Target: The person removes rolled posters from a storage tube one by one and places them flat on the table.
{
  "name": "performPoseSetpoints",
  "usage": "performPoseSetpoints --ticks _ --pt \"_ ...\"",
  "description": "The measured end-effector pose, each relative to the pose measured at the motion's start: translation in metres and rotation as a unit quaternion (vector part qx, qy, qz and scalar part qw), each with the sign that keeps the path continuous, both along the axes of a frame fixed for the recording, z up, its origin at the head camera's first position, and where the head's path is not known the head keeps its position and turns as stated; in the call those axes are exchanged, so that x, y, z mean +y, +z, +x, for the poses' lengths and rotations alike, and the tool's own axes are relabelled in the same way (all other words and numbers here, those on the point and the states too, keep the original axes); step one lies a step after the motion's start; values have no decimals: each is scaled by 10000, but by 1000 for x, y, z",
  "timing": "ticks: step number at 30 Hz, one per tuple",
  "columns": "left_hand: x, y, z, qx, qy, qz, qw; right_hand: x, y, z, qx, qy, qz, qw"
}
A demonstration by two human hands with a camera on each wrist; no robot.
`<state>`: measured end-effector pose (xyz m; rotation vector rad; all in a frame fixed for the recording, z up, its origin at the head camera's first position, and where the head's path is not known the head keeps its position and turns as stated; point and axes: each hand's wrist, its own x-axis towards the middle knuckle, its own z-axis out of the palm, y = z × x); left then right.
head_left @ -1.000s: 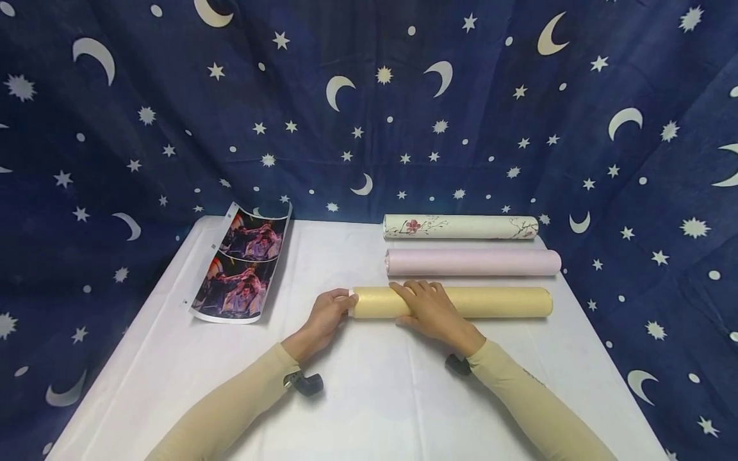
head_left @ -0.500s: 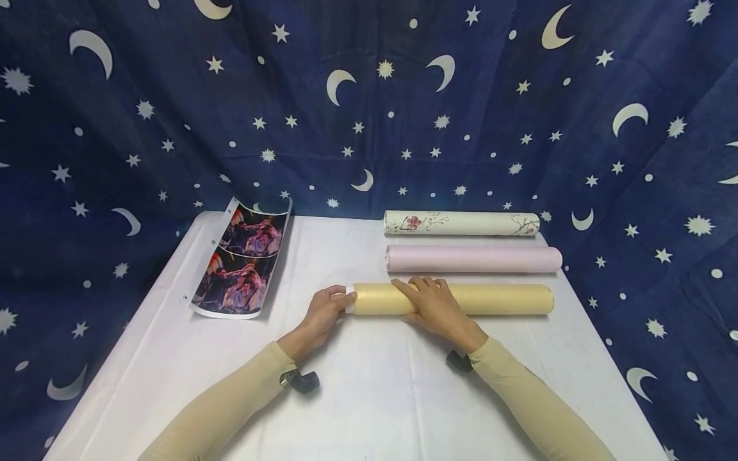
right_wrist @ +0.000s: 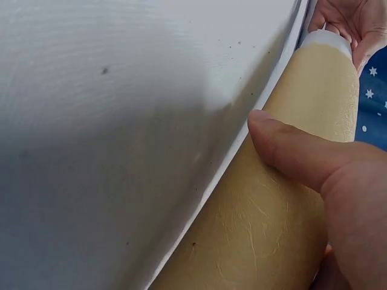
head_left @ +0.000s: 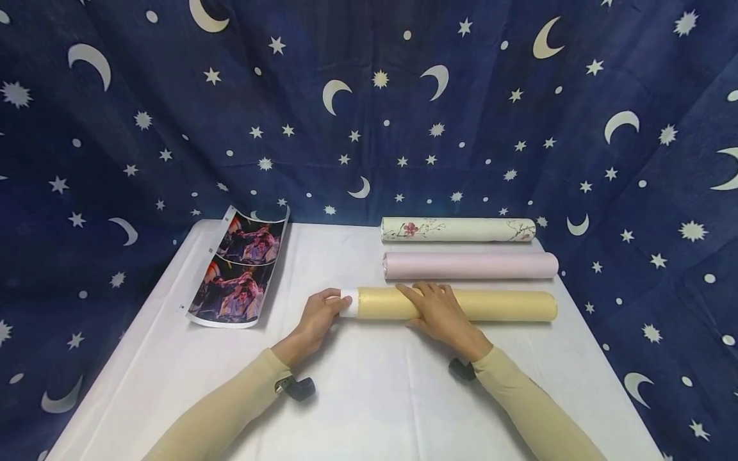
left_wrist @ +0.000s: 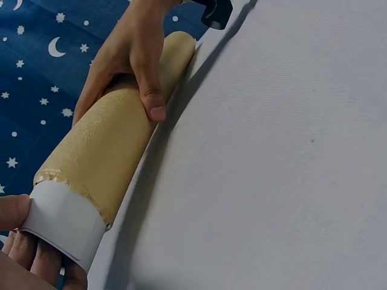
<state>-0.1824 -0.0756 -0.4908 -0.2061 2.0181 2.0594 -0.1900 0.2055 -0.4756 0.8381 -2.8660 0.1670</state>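
In the head view a yellow textured wallpaper roll [head_left: 507, 306] lies crosswise on the table. A rolled white paper [head_left: 349, 303] sticks out of its left end. My left hand [head_left: 314, 321] pinches that paper, thumb outside and several fingers inside its open end, as the left wrist view shows on the white paper [left_wrist: 63, 220]. My right hand [head_left: 442, 317] grips the yellow roll left of its middle; in the right wrist view my right thumb [right_wrist: 296, 148] lies across the near side of the yellow roll [right_wrist: 242, 235].
Behind lie a pale pink roll [head_left: 473, 266] and a white roll with blossom print [head_left: 461, 229]. Two curled photo prints [head_left: 233, 291] lie at the left. A white cloth [head_left: 357, 410] covers the table; a dark blue star curtain [head_left: 311, 128] hangs behind.
My left hand has drawn the white paper leftward, and more of it shows out of the yellow roll. My right hand keeps its grip, shifted slightly right.
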Motion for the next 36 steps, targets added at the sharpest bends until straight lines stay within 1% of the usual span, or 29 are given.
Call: performPoseSetpoints --ticks 8,12,16,20,24,29,36 --pt "-2 7 0 204 250 -141 9994 8 5 -1 208 -45 -76 9997" --pt "-4 9 -1 188 378 -113 9990 12 7 -1 222 -64 -105 9997" --pt "-6 11 1 174 391 -92 9990 17 8 1 201 -112 -84 9997" --pt "-8 14 3 228 368 -82 9990 21 9 3 274 -104 -98 9995" --pt "-11 19 4 263 376 -96 9989 25 12 4 392 -117 -150 9991" --pt "-15 25 4 325 462 -79 9984 31 19 6 491 -199 -131 9985" --pt "-22 38 9 609 386 -292 9970 36 27 8 530 -214 -278 9980"
